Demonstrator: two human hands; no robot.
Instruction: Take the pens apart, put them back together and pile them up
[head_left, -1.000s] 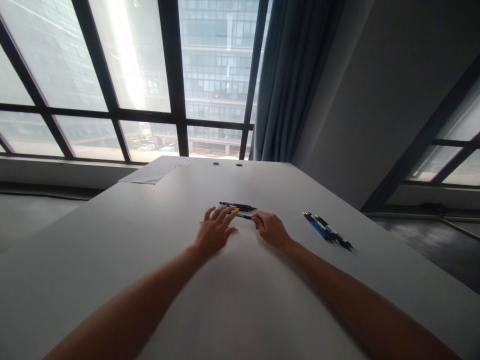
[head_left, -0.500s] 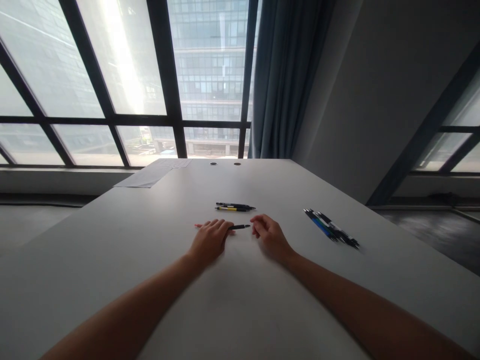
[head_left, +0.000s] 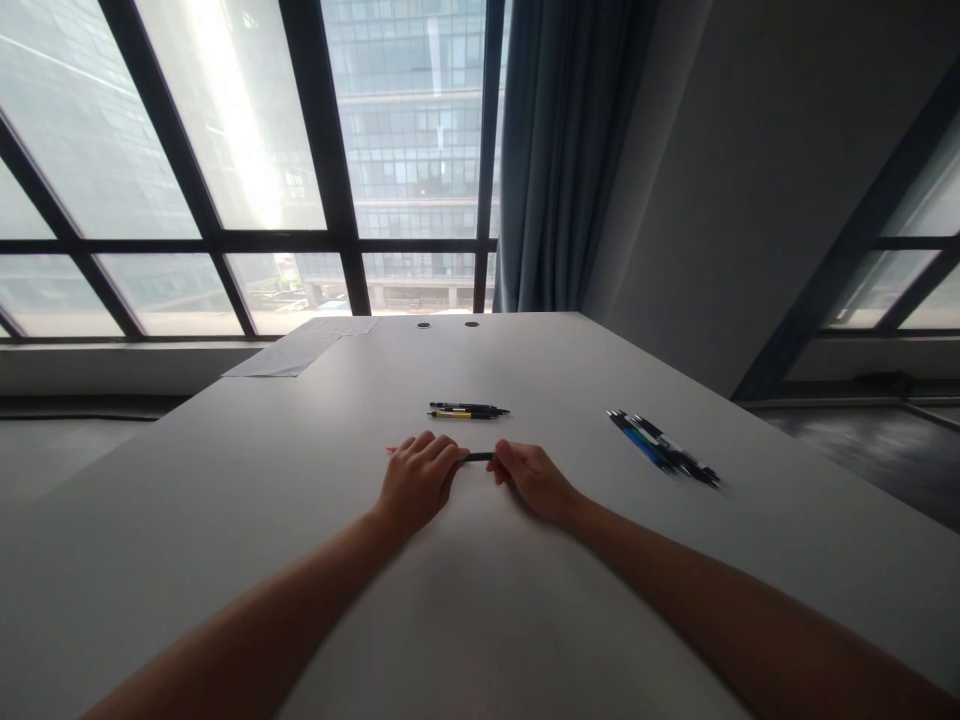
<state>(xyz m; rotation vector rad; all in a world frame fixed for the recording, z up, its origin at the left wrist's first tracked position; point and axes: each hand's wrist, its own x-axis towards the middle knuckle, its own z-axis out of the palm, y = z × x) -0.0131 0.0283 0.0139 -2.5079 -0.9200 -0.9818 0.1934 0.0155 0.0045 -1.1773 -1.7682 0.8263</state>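
l hand [head_left: 420, 470] gripping dark pen [head_left: 480, 457], r hand [head_left: 534, 478] pinching its r end. pen crosswise btwn hands, just nearer than yellow/blk pens [head_left: 466, 412]. best: light pinch, l hand steady, pen straight.

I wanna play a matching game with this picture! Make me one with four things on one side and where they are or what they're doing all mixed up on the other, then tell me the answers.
Things:
1. Right hand
2. Blue pen
3. Curtain
4. Paper

Where or what:
A. Hanging beside the window
B. Lying on the far left part of the table
C. Gripping one end of a dark pen
D. Lying in the group of pens on the right

Answers: 1-C, 2-D, 3-A, 4-B
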